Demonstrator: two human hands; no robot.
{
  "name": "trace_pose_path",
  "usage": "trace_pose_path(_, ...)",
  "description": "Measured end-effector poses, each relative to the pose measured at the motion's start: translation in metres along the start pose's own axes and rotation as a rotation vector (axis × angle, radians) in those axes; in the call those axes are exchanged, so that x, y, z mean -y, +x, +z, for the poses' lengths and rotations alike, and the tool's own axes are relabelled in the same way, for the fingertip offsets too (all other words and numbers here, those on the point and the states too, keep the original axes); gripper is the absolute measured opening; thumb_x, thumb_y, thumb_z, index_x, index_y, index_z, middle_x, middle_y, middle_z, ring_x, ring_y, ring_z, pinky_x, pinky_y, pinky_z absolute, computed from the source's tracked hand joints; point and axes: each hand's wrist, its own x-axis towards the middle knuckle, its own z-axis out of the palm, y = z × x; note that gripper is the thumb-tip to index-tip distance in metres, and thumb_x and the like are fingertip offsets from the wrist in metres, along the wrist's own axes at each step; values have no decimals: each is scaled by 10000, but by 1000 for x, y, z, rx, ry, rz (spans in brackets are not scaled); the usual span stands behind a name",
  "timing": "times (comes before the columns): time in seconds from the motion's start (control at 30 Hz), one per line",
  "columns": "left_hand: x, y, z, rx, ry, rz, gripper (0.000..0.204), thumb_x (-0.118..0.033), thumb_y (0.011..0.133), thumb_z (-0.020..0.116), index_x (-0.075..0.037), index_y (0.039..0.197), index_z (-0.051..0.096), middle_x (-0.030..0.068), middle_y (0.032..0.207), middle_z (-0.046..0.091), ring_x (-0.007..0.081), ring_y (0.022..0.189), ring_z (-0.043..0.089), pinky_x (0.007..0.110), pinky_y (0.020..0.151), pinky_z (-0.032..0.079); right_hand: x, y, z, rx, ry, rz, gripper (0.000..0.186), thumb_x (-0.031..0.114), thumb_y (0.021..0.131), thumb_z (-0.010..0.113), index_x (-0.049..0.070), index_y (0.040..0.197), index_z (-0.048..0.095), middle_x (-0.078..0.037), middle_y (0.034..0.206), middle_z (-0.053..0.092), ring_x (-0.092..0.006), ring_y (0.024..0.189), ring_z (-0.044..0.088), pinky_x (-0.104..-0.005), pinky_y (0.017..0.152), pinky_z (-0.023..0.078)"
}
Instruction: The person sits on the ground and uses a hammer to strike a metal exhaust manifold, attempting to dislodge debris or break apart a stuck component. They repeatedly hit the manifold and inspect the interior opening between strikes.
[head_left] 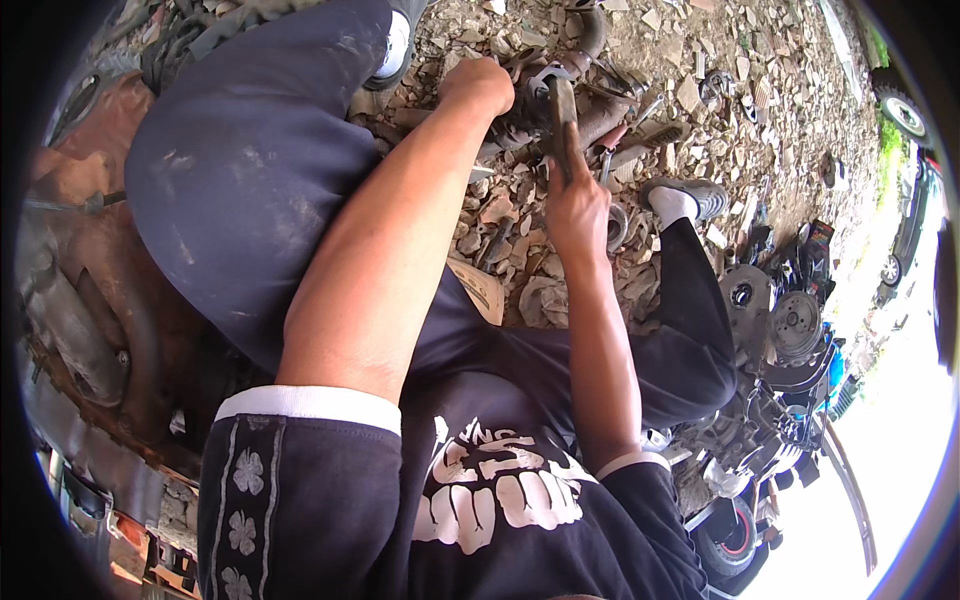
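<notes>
My left hand (pixel 480 88) is closed in a fist at the left side of a rusty metal pipe part (pixel 598 118), which lies on the stony ground. Its fingertips are turned away, so the exact grip is hidden. My right hand (pixel 578 215) is wrapped around a long, flat, brown-grey bar-like tool (pixel 564 115), whose kind I cannot make out. The tool's far end reaches over a flange on the pipe part. Beside my right hand lies a round metal ring (pixel 617 228), and a slim tool with a red handle (pixel 613 137) rests near the pipe.
Broken stones (pixel 690 95) cover the ground. My right shoe (pixel 705 198) stands to the right of the work, and my left shoe (pixel 395 50) is at the upper left. Greasy engine parts (pixel 795 325) are piled at right; large rusty metal pieces (pixel 110 290) sit at left. Vehicles (pixel 905 115) stand far right.
</notes>
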Motion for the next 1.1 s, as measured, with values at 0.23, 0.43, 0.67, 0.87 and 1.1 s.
trace_pose_path(0.23,-5,-10,-13,38,-8,-4,366,-174,841,687,-60,1187,722,170,1264,684,322,1171,668,395,968,546,26,52,4,43,-231,10,548,169,986,543,91,1516,428,-324,889,692,-473,854,699,-544,786,559)
trace_pose_path(0.43,-5,-6,-6,31,-39,-29,323,-142,855,699,-80,1170,737,157,1241,701,288,1144,689,379,928,575,4,-7,-17,63,-39,98,548,197,1000,549,168,1532,424,-326,941,686,-475,878,691,-523,798,546)
trace_pose_path(0.67,-4,-6,-5,17,25,-4,332,-150,846,701,-71,1166,736,148,1242,702,291,1161,680,386,936,570,4,-17,-19,-37,-12,-12,542,159,1000,560,124,1524,429,-318,941,687,-464,875,687,-533,777,529)
trace_pose_path(0.87,-2,-2,-6,19,12,-4,340,-144,854,687,-97,1188,732,136,1268,693,287,1169,676,389,940,568,6,2,6,8,-147,21,570,216,1015,508,167,1563,357,-305,930,701,-470,832,702,-557,745,555)
trace_pose_path(1.1,-6,-13,-11,22,-26,-18,338,-146,868,673,-82,1196,726,136,1277,689,291,1178,672,399,952,563,24,48,8,77,-316,106,563,211,1022,483,182,1568,351,-291,950,714,-472,857,708,-541,797,572)
